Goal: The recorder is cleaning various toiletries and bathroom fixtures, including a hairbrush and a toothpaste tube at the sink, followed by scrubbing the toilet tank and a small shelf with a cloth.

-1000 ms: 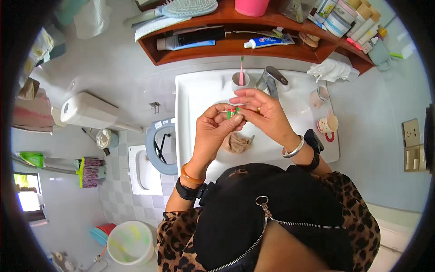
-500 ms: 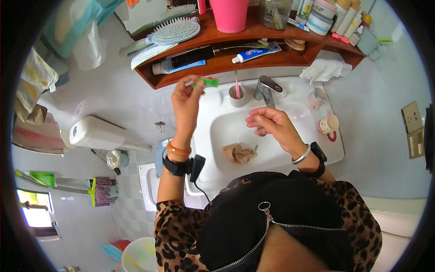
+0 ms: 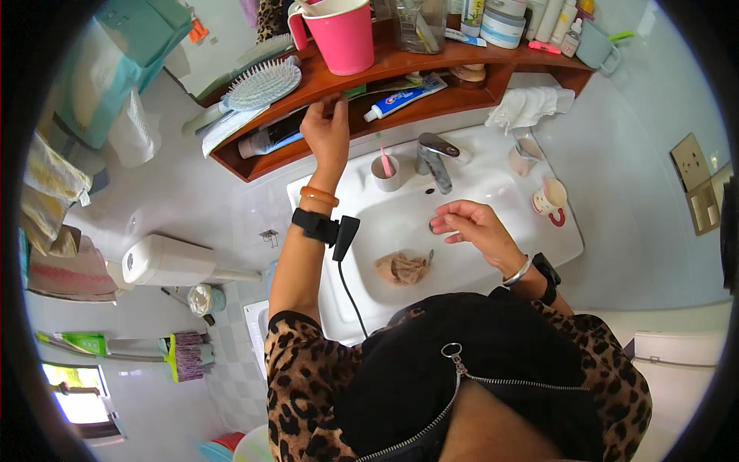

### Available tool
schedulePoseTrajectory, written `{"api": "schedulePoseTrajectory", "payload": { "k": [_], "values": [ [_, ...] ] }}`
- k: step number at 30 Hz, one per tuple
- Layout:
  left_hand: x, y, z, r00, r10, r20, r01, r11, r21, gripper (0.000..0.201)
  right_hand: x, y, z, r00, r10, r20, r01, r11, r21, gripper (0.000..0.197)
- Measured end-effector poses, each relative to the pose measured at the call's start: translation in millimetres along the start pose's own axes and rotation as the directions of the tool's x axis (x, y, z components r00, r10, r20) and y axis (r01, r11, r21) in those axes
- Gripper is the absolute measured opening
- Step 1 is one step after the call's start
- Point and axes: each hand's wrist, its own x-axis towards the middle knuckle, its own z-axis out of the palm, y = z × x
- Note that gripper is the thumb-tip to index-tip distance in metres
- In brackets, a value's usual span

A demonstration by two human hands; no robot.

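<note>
My left hand (image 3: pixel 327 135) reaches into the open compartment of the brown wooden shelf (image 3: pixel 512 71), its fingertips partly hidden under the upper board. Its fingers are pinched, and a small green object (image 3: pixel 356 91) shows just beyond them; its kind cannot be made out. To the right of these fingers lies a blue and white toothpaste tube (image 3: pixel 406 98). My right hand (image 3: pixel 479 232) hovers over the white sink (image 3: pixel 369 231) with fingers stretched and nothing in them. Below it, a wet brown cloth (image 3: pixel 402 269) lies crumpled in the basin.
A grey faucet (image 3: pixel 436 162) stands behind the basin, beside a cup (image 3: pixel 386 175) with a pink toothbrush. On the shelf top are a pink mug (image 3: pixel 339 42), a hairbrush (image 3: pixel 265 83) and several bottles. A white folded cloth (image 3: pixel 527 106) hangs at the shelf's right; a patterned mug (image 3: pixel 548 198) sits on the sink's right rim.
My left hand has gone up and forward from above the sink's back edge into the shelf compartment, carrying the green object. My right hand has lowered slightly, and the view has shifted.
</note>
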Motion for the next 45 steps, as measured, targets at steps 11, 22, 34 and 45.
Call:
{"api": "schedulePoseTrajectory", "payload": {
  "k": [11,22,34,45],
  "values": [
    [16.6,-32.7,1.2,0.882,0.448,0.145,-0.439,0.670,0.599,0.013,-14.5,18.2,-21.3,0.998,0.068,-0.010,-0.068,0.997,-0.027,0.025],
    [-234.4,-68.5,-86.6,0.522,-0.257,0.813,-0.205,0.888,0.412,0.046,-2.6,121.0,-68.8,0.949,0.308,-0.067,-0.315,0.926,-0.210,0.026],
    [-301.3,-4.9,-98.3,0.490,-0.594,0.638,0.185,0.786,0.590,0.024,93.9,261.9,12.5,0.871,0.197,0.451,0.336,0.430,-0.838,0.052],
    [-315.2,25.1,-156.3,0.571,-0.770,0.284,0.492,0.598,0.633,0.019,112.8,235.7,-136.8,0.903,-0.302,-0.306,-0.188,0.361,-0.913,0.046]
  ]
}}
